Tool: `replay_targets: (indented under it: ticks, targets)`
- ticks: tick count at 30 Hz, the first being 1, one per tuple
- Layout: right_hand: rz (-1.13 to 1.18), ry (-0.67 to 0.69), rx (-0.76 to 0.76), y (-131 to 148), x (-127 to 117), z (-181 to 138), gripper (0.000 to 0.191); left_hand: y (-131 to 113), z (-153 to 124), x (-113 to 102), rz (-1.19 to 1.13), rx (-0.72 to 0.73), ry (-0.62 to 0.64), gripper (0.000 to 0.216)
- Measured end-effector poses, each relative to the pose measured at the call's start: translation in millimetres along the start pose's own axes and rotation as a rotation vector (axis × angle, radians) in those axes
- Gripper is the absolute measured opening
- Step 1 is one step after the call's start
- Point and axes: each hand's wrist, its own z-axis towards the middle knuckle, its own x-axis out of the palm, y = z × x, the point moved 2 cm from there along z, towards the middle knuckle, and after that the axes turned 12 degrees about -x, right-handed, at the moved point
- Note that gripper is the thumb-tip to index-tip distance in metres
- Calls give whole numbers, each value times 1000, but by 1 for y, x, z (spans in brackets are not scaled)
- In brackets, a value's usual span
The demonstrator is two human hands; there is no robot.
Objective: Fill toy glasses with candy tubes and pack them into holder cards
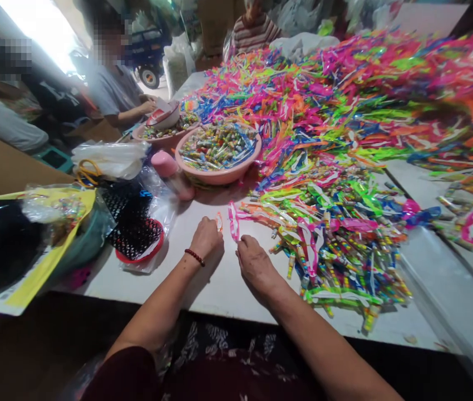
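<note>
My left hand (pixel 205 238), with a beaded bracelet at its wrist, is closed at a small orange-and-white plastic piece (pixel 220 221). A hand's width to the right, my right hand (pixel 255 258) pinches the lower end of a pink plastic piece with a white middle (pixel 233 220). Both hands are low over the white table (pixel 215 289). Close by on the right lies a heap of bright plastic pieces joined to small patterned tubes (pixel 336 245). What exactly these pieces are, I cannot make out.
Loose colourful pieces (pixel 345 94) cover the far table. A pink basin of wrapped tubes (pixel 220 175) stands ahead, beside a pink-capped bottle (pixel 164 164). Left are a black mesh basket with red rim (pixel 140 257), yellow-handled scissors (pixel 88 172) and a teal tub (pixel 90 236). Several people sit beyond.
</note>
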Motion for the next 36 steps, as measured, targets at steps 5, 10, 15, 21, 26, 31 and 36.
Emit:
replay_targets:
  ticks: [5,10,15,21,26,31,36]
  targets:
    - [40,40,36,-2,-11,-1,21,23,-34,1,-128,-130,38,23]
    - [221,-79,37,8,-35,-6,23,40,-54,5,-273,-155,38,16]
    - [552,-218,37,27,-53,-31,26,39,-79,12,-1002,-223,132,17]
    - [825,-235,171,47,-57,-69,31,17,-120,11,-1714,-281,292,39]
    - [991,-285,299,55,-50,-83,34,-3,-148,9,-1873,-349,304,45]
    - [1074,-334,334,55,-48,-89,35,-12,-162,7,-1844,-351,461,36]
    - [1075,-330,410,51,-52,-96,32,-9,-162,9,-1812,-399,497,22]
